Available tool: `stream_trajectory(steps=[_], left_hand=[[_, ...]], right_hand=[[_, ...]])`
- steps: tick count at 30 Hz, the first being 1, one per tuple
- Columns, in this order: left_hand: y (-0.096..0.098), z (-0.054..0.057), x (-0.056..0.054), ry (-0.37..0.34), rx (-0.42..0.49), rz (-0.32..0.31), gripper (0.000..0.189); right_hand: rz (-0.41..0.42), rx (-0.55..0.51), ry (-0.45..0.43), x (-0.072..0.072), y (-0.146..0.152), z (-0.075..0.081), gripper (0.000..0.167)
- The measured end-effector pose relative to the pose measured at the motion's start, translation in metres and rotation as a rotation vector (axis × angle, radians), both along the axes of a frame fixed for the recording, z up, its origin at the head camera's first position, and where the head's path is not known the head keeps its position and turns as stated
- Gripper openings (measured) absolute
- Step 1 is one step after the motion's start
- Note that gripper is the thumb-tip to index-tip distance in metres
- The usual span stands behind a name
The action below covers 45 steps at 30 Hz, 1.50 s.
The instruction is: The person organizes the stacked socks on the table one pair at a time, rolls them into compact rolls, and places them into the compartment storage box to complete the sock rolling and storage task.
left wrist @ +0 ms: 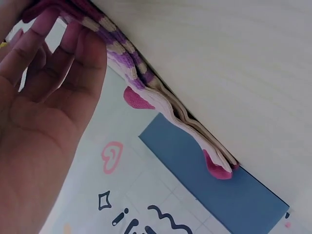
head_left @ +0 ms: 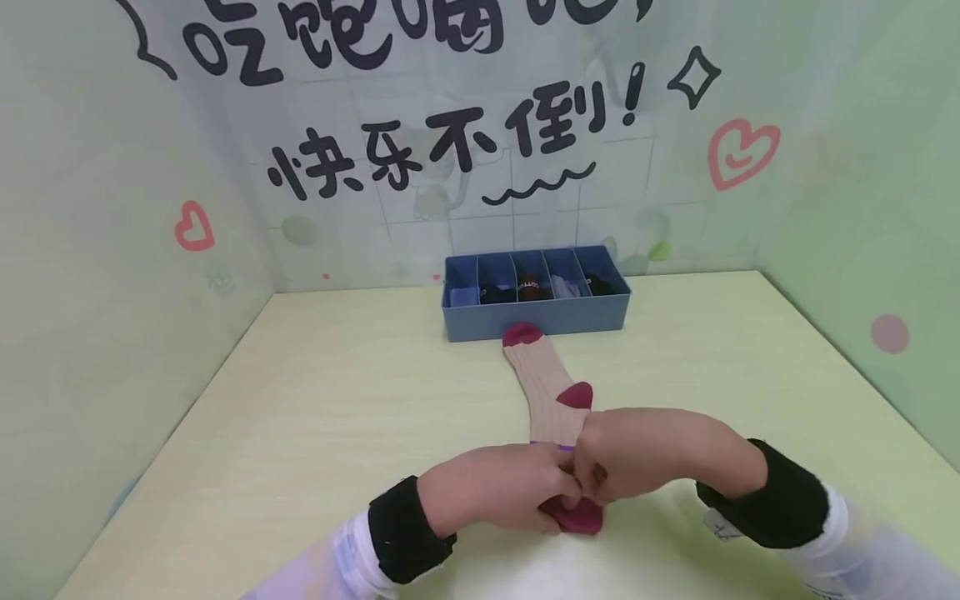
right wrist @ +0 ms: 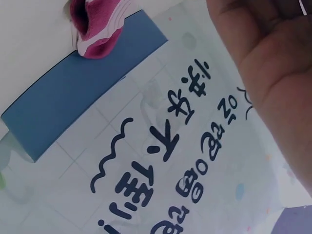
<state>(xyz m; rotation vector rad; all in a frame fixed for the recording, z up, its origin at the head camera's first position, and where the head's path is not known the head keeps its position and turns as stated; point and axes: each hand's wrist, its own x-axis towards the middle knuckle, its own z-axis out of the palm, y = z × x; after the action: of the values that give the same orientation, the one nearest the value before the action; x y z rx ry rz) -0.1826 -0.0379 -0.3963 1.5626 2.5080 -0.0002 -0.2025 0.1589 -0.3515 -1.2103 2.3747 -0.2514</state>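
Observation:
A pair of pale pink ribbed socks (head_left: 551, 387) with burgundy toes and heels lies lengthwise on the table, toes away from me. The left wrist view shows two layers of sock (left wrist: 168, 107), one upon the other, with purple and cream bands near the burgundy cuffs. My left hand (head_left: 502, 487) pinches the cuff end from the left. From the right, my right hand (head_left: 645, 450) grips the same end with curled fingers, and its fingertips meet those of the left. Both hands cover most of the banded part in the head view.
Just beyond the toes stands a blue divided box (head_left: 536, 318) against the back wall. Dark, brown and greyish folded items sit in several of its compartments. Printed wall sheets (head_left: 337, 250) enclose the pale wooden table (head_left: 360, 375) at the back and both sides.

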Motion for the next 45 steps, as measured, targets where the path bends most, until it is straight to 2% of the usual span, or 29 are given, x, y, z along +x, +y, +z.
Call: stream_trajectory(steps=[2, 4, 7, 9, 11, 12, 15, 19, 22, 24, 30, 33, 35, 38, 42, 45], left_hand=[[-0.002, 0.001, -0.001, -0.006, 0.015, -0.006, 0.014], [-0.004, 0.003, -0.002, -0.028, 0.035, -0.004, 0.012], [-0.008, 0.007, -0.003, -0.105, 0.064, 0.026, 0.005], [-0.009, 0.010, -0.003, -0.135, 0.066, 0.037, 0.008], [-0.010, 0.011, -0.003, -0.131, 0.048, 0.030, 0.013], [-0.010, 0.011, -0.002, -0.107, 0.034, 0.018, 0.013], [-0.010, 0.008, 0.002, -0.033, 0.007, 0.004, 0.002], [-0.010, 0.001, 0.009, 0.066, 0.026, -0.005, 0.005], [-0.012, -0.004, 0.014, 0.128, 0.059, -0.021, 0.004], [-0.013, -0.005, 0.017, 0.151, 0.068, -0.020, 0.005], [-0.019, -0.003, 0.020, 0.145, 0.071, 0.005, 0.003], [-0.019, -0.002, 0.020, 0.151, 0.075, 0.006, 0.004], [-0.019, -0.002, 0.019, 0.136, 0.074, 0.003, 0.005], [-0.017, -0.002, 0.018, 0.089, 0.061, 0.009, 0.006], [-0.014, -0.002, 0.017, 0.093, 0.060, 0.026, 0.007], [-0.015, 0.000, 0.015, 0.064, 0.077, 0.060, 0.010]], right_hand=[[0.014, 0.032, 0.069, 0.008, -0.003, -0.005, 0.022], [0.060, 0.052, 0.185, 0.015, -0.006, -0.012, 0.021], [0.190, 0.058, 0.460, 0.026, -0.010, -0.024, 0.026], [0.273, 0.038, 0.655, 0.033, -0.011, -0.031, 0.032], [0.315, 0.039, 0.803, 0.039, -0.011, -0.037, 0.035], [0.325, 0.044, 0.854, 0.042, -0.011, -0.039, 0.036], [0.339, 0.071, 0.928, 0.051, -0.010, -0.043, 0.037], [0.377, 0.086, 1.104, 0.061, -0.009, -0.051, 0.036], [0.406, 0.110, 1.201, 0.065, -0.009, -0.057, 0.030], [0.418, 0.136, 1.224, 0.067, -0.011, -0.061, 0.027], [0.452, 0.200, 1.240, 0.070, -0.023, -0.065, 0.022], [0.419, 0.205, 1.167, 0.068, -0.023, -0.063, 0.020], [0.352, 0.181, 1.043, 0.064, -0.020, -0.060, 0.020], [0.172, 0.075, 0.699, 0.055, -0.015, -0.053, 0.025], [-0.067, -0.077, 0.196, 0.036, -0.010, -0.041, 0.028], [-0.173, -0.135, -0.063, 0.019, -0.005, -0.036, 0.027]])
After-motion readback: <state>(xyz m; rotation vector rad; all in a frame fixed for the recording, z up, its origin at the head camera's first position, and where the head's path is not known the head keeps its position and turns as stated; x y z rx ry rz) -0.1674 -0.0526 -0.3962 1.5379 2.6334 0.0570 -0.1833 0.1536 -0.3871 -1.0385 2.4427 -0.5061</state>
